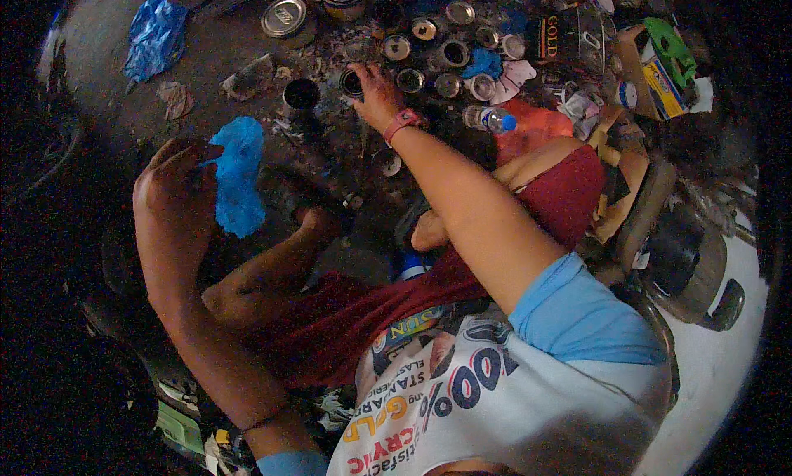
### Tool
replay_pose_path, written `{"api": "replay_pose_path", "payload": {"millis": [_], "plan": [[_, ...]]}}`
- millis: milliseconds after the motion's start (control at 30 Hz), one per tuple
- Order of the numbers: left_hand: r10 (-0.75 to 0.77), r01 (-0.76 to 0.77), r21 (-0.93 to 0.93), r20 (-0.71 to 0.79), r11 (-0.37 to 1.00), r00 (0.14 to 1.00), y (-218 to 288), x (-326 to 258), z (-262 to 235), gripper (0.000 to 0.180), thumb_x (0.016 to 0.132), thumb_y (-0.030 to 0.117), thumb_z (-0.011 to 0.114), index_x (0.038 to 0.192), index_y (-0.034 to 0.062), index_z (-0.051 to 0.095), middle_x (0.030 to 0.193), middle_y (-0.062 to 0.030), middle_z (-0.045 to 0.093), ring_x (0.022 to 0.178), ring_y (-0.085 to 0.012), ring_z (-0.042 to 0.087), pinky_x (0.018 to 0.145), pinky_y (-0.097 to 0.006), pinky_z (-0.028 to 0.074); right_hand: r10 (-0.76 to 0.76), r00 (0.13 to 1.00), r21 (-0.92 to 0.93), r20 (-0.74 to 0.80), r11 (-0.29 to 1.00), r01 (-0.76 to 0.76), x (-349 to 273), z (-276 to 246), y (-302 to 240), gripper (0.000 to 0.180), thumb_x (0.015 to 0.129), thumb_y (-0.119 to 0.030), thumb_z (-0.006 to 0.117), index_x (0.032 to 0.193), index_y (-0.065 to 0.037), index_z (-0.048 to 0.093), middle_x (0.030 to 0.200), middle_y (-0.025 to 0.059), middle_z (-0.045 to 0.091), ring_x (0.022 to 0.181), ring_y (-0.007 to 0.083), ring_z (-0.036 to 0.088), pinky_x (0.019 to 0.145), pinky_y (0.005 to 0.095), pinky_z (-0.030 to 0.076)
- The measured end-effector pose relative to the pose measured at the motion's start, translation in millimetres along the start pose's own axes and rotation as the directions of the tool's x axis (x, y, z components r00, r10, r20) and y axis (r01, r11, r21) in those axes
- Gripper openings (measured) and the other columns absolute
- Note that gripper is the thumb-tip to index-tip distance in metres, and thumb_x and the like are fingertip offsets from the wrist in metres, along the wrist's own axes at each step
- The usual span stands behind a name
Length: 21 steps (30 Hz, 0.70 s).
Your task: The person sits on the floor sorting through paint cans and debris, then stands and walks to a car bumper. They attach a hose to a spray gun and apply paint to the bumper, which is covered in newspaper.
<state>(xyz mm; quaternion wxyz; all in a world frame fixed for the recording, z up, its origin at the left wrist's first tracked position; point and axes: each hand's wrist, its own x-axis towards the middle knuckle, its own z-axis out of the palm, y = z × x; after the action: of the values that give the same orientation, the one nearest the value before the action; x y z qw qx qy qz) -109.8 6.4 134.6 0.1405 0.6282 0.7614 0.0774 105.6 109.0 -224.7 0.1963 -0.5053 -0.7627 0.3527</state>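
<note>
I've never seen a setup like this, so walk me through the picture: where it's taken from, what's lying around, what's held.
There is no robot here, just a person with two bare hands. A wide fisheye camera on the person's head looks down, so straight edges bend and their own arms and shirt show. The left hand holds a crumpled light-blue plastic piece. The right hand, with a red wristband, has its fingers at the rim of a small dark can; how firmly is unclear. On the littered ground stand a larger dark can, many small containers, and a clear bottle with a blue cap.
</note>
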Motion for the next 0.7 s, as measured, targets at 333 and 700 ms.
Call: {"api": "replay_pose_path", "payload": {"millis": [333,700], "plan": [[0.060,-0.053,-0.120,0.059,0.991,0.996,26,13,2,0.022,0.082,-0.011,0.065,0.099,-0.0008,0.075,0.101,-0.0162,0.073,0.091,-0.0346,0.072,0.084,-0.040,0.056,-0.121,0.971,0.173,-0.209,0.972,0.158,-35,-4,18,0.081,0.082,-0.027,0.085,0.149,-0.014,0.042,0.150,0.0224,0.047,0.145,0.0439,0.041,0.119,0.0514,0.038],[0.113,-0.105,-0.136,0.049,0.985,0.992,20,6,20,0.023,0.081,-0.010,0.062,0.096,-0.0003,0.076,0.099,-0.0175,0.072,0.091,-0.0381,0.071,0.086,-0.043,0.056,0.142,0.977,-0.611,-0.158,0.763,-0.210,-19,-16,92,0.088,0.075,-0.035,0.090,0.148,-0.012,0.047,0.147,0.0142,0.056,0.147,0.0352,0.042,0.126,0.0634,0.014]]}}
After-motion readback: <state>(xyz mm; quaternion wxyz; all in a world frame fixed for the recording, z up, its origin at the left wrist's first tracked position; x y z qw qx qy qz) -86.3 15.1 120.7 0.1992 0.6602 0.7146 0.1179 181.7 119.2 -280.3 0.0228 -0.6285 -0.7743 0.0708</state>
